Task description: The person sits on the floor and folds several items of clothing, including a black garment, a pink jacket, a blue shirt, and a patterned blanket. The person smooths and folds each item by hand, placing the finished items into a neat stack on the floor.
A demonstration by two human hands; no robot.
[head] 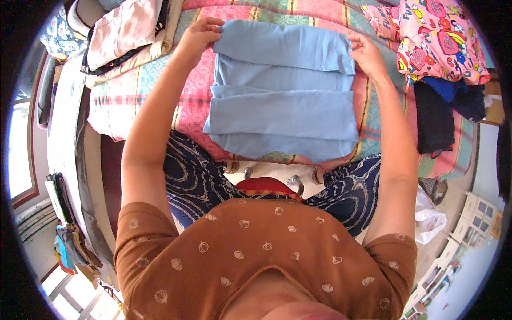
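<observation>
A light blue garment (280,112) lies partly folded before me on a plaid cloth (192,92). Two broad folded bands run across it, one at its far edge and one nearer me, with a strip of lower fabric between them. My left hand (201,38) is at the far left corner, its fingertips touching the edge of the blue fabric. At the far right corner is my right hand (363,54), thumb and fingers at the fabric's edge. Whether either hand pinches the cloth is hard to tell.
Folded garments, a pale pink one (120,34) uppermost, lie at the far left. Pink printed clothing (444,44) is heaped at the far right, beside a black garment (435,116). A mesh basket (434,191) and a white plastic bag (428,220) are low on the right.
</observation>
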